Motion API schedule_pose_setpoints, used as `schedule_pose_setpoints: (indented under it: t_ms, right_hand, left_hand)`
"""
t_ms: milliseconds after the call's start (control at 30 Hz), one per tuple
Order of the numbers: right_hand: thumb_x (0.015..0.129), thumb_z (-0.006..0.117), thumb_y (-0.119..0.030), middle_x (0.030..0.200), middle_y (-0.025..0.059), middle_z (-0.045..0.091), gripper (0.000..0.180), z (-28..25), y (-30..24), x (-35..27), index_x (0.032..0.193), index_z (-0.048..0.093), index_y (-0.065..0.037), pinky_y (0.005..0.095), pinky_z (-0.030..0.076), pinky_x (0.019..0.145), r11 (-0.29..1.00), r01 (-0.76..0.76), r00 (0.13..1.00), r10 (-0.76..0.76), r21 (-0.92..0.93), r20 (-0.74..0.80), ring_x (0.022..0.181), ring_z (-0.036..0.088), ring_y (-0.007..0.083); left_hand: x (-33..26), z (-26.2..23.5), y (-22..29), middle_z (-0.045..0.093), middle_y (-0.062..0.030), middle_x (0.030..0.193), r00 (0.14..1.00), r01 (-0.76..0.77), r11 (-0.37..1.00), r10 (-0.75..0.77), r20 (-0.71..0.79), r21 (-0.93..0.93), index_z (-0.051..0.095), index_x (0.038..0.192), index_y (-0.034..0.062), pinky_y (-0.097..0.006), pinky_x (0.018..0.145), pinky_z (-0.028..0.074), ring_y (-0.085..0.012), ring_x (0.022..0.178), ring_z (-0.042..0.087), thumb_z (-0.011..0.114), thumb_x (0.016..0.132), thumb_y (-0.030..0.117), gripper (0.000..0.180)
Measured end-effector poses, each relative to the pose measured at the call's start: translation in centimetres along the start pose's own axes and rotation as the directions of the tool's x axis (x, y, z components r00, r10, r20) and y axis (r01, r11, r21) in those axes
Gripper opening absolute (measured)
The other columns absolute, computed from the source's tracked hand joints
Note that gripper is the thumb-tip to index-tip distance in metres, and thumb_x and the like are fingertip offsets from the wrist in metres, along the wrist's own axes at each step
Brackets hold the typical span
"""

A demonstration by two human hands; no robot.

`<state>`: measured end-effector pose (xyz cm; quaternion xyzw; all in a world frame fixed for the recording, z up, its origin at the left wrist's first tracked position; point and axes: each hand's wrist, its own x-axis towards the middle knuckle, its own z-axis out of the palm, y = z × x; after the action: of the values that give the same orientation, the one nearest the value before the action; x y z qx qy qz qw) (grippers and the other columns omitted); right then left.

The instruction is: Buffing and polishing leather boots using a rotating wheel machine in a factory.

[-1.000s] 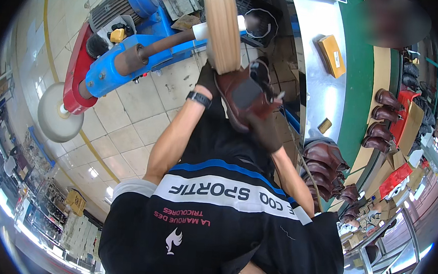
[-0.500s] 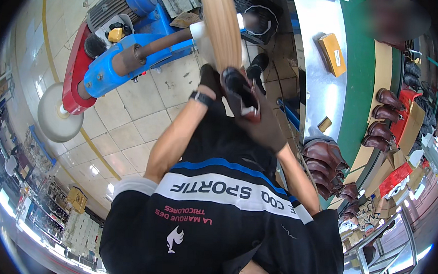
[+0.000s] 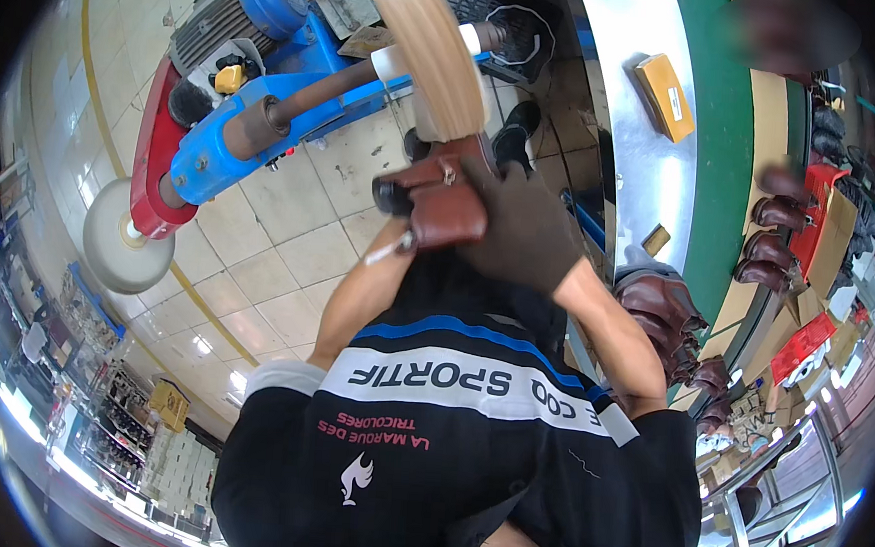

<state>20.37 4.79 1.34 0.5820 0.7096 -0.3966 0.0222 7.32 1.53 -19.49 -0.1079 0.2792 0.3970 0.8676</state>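
The brown shoe (image 3: 451, 214) is apparently against the lower edge of the pale wheel (image 3: 436, 58), mid-work; finished and remaining areas cannot be distinguished. The gloved right hand (image 3: 529, 224) clasps its side; the left hand's state is hidden.

Dark-gloved right hand (image 3: 532, 227), bare forearms (image 3: 612, 326) stretched forward
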Motion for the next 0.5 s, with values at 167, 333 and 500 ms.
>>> schedule_pose_setpoints:
  t_ms: [167,333,500]
  right_hand:
    - [0.065,0.069,-0.035,0.091,0.0199,0.053,0.065,-0.8,-1.2,-3.0,0.122,0.046,-0.011,0.0451,0.046,0.061,0.989,0.052,0.998,-0.047,-0.14,0.04,0.077,0.057,0.037]
    - [0.062,0.069,-0.028,0.085,0.0228,0.054,0.056,1.1,0.0,1.6,0.109,0.049,-0.005,0.0434,0.047,0.064,0.987,-0.041,0.998,0.047,-0.158,0.034,0.077,0.055,0.0367]
    - [0.061,0.07,-0.025,0.093,0.0246,0.051,0.06,0.3,-2.0,-1.4,0.112,0.047,-0.005,0.0408,0.045,0.066,0.975,0.011,1.0,-0.008,-0.221,0.016,0.081,0.053,0.0363]
  left_hand:
    - [-2.9,1.3,-1.7,0.057,-0.0079,0.104,0.999,0.033,0.992,-0.032,0.011,-0.118,0.051,0.111,0.0056,-0.038,0.087,0.047,-0.0218,0.096,0.056,0.036,0.095,0.026,0.03]
    - [3.8,3.5,-0.1,0.057,-0.0079,0.104,0.999,0.029,0.973,-0.024,0.027,-0.23,0.051,0.112,0.0055,-0.038,0.087,0.047,-0.0217,0.097,0.056,0.036,0.095,0.026,0.03]
    - [-0.7,3.8,-1.5,0.057,-0.0079,0.104,0.997,0.07,0.942,-0.06,0.04,-0.328,0.051,0.112,0.0054,-0.038,0.087,0.047,-0.0216,0.097,0.056,0.036,0.095,0.026,0.03]
